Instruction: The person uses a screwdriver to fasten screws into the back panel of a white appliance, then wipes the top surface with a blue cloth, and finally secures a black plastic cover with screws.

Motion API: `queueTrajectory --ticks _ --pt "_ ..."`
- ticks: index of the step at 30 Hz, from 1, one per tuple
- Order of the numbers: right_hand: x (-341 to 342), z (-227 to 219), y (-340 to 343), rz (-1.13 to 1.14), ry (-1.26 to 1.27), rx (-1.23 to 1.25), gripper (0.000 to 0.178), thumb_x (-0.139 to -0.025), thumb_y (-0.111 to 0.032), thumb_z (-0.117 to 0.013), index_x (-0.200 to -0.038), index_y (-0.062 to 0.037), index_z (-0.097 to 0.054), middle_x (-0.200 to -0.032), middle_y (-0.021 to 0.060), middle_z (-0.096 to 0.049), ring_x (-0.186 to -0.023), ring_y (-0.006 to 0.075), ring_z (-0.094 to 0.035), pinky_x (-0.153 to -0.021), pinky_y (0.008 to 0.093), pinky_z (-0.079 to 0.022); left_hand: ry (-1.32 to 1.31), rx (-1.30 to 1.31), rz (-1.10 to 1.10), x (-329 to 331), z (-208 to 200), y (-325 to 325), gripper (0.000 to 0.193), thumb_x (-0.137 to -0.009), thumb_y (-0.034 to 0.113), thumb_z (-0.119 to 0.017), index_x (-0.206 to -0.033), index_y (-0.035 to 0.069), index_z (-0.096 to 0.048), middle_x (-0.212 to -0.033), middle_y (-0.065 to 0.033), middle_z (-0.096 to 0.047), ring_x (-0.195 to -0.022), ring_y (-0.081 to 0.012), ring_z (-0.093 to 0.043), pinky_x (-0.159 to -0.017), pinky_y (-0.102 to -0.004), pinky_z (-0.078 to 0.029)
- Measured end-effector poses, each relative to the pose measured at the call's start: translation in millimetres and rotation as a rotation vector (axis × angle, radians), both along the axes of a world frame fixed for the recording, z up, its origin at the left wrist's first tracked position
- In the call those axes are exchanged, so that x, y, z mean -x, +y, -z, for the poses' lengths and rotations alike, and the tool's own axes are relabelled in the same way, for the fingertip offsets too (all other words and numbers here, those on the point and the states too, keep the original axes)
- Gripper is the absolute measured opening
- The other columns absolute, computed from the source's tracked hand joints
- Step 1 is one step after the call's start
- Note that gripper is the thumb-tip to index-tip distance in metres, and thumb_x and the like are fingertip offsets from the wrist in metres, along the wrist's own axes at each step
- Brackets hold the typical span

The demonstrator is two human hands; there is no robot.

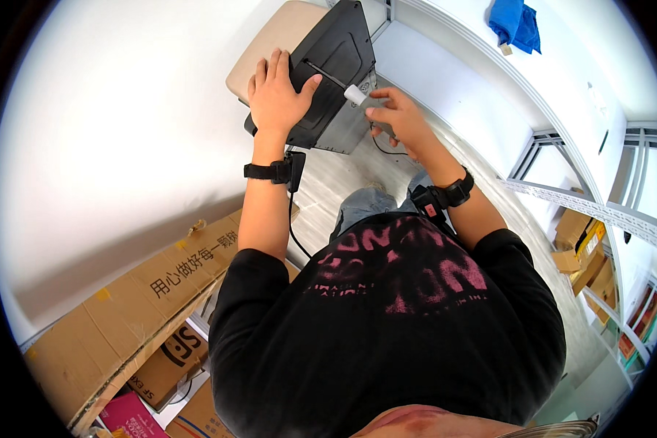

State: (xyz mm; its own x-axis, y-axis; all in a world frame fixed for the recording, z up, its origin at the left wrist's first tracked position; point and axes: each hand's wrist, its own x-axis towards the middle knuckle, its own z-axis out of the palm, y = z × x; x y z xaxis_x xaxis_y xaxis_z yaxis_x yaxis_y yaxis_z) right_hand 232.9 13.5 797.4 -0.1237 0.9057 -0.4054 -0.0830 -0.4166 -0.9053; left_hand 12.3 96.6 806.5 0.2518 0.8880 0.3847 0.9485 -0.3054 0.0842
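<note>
A black plastic panel (347, 40) with a raised outline stands tilted in front of me, against a beige, rounded piece (259, 44) like a cushion. My left hand (276, 98) lies on the panel's left edge, fingers stretched out and apart, its thumb reaching over the face. My right hand (401, 123) is closed around a grey electric screwdriver (356, 95) with a white collar. Its long thin shaft slants up and left to the panel, the tip at a spot near my left thumb. Whether the tip sits on a screw is too small to tell.
A long brown carton (124, 306) lies along the wall at left, above smaller boxes (171, 365). White metal shelving (562, 193) runs down the right, with cardboard boxes (588, 255) beneath. A blue cloth (515, 25) lies at the upper right. A dark cable (293, 226) hangs beside my left forearm.
</note>
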Motion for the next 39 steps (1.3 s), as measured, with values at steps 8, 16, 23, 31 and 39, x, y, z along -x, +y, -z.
queueTrajectory --ticks 8,16,23,31,39 --pt "6 39 -3 0.095 -0.273 -0.538 0.046 -0.08 -0.025 -0.061 -0.12 -0.0044 -0.05 -0.089 0.0078 -0.061 -0.063 0.0144 -0.058 -0.047 0.0273 -0.042 -0.017 -0.075 -0.006 -6 1 -2 0.068 -0.076 0.05 -0.064 -0.126 0.005 -0.05 -0.127 -0.0108 -0.05 -0.121 -0.0316 -0.041 -0.099 -0.0445 -0.032" --pt "-7 -2 2 -0.063 0.188 0.162 0.044 -0.08 -0.014 -0.064 -0.121 -0.0051 -0.05 -0.091 0.0063 -0.057 -0.077 0.0126 -0.054 -0.053 0.0255 -0.044 -0.041 -0.13 -0.04 -5 1 -7 0.051 -0.072 0.034 -0.071 -0.116 0.011 -0.06 -0.103 -0.007 -0.052 -0.096 -0.0265 -0.048 -0.083 -0.0391 -0.038" --pt "-1 19 -2 -0.052 -0.332 -0.374 0.047 -0.084 -0.02 -0.06 -0.124 -0.0015 -0.047 -0.093 0.0061 -0.057 -0.074 0.0113 -0.053 -0.05 0.0234 -0.042 -0.026 -0.12 -0.08 -6 2 -4 0.045 -0.074 0.03 -0.07 -0.115 0.013 -0.061 -0.102 -0.0052 -0.053 -0.096 -0.0252 -0.048 -0.081 -0.0384 -0.038" --pt "-10 9 6 -0.086 0.073 0.052 0.046 -0.082 -0.022 -0.062 -0.124 -0.0053 -0.052 -0.098 0.0064 -0.056 -0.08 0.0125 -0.054 -0.055 0.0238 -0.045 -0.009 -0.115 -0.128 -11 0 -4 0.043 -0.074 0.027 -0.07 -0.115 0.017 -0.062 -0.1 -0.0048 -0.055 -0.096 -0.0249 -0.051 -0.082 -0.0385 -0.041" --pt "-6 1 10 -0.131 0.002 0.055 0.048 -0.081 -0.017 -0.061 -0.126 -0.0035 -0.05 -0.098 0.0088 -0.059 -0.081 0.0123 -0.055 -0.057 0.0247 -0.047 -0.018 -0.119 -0.143 -7 3 -1 0.041 -0.073 0.027 -0.07 -0.113 0.017 -0.063 -0.1 -0.0038 -0.054 -0.095 -0.0247 -0.051 -0.08 -0.0383 -0.041"
